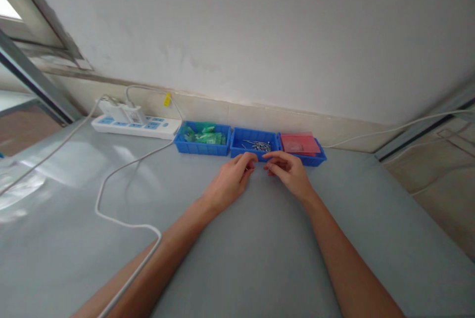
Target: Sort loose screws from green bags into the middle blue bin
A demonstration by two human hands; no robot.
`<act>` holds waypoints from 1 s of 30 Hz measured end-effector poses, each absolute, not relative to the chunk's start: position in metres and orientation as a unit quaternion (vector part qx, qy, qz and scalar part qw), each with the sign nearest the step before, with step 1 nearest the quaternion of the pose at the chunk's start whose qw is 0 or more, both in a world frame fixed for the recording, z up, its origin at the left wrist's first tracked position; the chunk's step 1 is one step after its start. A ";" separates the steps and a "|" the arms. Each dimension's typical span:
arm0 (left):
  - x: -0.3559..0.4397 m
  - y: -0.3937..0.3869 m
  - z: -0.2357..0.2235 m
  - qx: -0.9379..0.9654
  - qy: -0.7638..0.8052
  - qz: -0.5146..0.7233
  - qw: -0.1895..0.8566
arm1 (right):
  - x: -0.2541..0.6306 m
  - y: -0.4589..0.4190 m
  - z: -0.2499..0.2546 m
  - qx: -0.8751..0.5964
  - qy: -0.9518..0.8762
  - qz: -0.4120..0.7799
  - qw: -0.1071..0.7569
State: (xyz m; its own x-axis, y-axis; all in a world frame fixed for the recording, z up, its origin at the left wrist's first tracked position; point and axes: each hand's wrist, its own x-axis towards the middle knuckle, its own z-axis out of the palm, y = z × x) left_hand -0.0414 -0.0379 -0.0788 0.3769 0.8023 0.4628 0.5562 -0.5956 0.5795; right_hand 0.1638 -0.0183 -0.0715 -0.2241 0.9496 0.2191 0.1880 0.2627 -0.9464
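My left hand (232, 178) is closed, its fingers curled down just in front of the middle blue bin. A tiny shiny bit shows at its fingertips, too small to name. Facing it across a narrow gap is my right hand (290, 172), with the index finger arched and the thumb pressed toward the other fingers; what they hold, if anything, is hidden. Behind both hands, the middle blue bin (237, 136) contains a loose heap of silvery screws or nails (261, 146). Neither hand reaches inside it.
A left blue bin (200, 148) holds green plastic packets (211, 137); red plastic bags (300, 144) lie on the right blue bin (315, 160). A white power strip (163, 130) with chargers stands at left. A white cable (128, 225) crosses the grey table and my left forearm.
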 end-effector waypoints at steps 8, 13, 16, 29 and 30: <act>-0.040 -0.039 -0.080 0.790 0.382 0.439 0.193 | 0.162 -0.019 -0.073 -0.391 -0.677 0.482 0.395; -0.043 -0.039 -0.081 0.801 0.385 0.420 0.182 | 0.162 -0.019 -0.072 -0.389 -0.687 0.484 0.376; -0.043 -0.039 -0.078 0.796 0.391 0.427 0.175 | 0.162 -0.020 -0.071 -0.389 -0.684 0.491 0.374; -0.044 -0.037 -0.080 0.790 0.419 0.416 0.163 | 0.163 -0.019 -0.068 -0.398 -0.631 0.517 0.421; -0.045 -0.037 -0.080 0.792 0.430 0.404 0.157 | 0.163 -0.018 -0.068 -0.405 -0.629 0.507 0.428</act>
State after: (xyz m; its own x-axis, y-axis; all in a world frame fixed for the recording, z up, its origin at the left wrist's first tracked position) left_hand -0.0448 -0.0369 -0.0804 0.3027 0.8082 0.5052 0.5542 -0.5805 0.5965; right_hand 0.1633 -0.0180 -0.0683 -0.3057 0.9434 0.1283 0.0748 0.1582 -0.9846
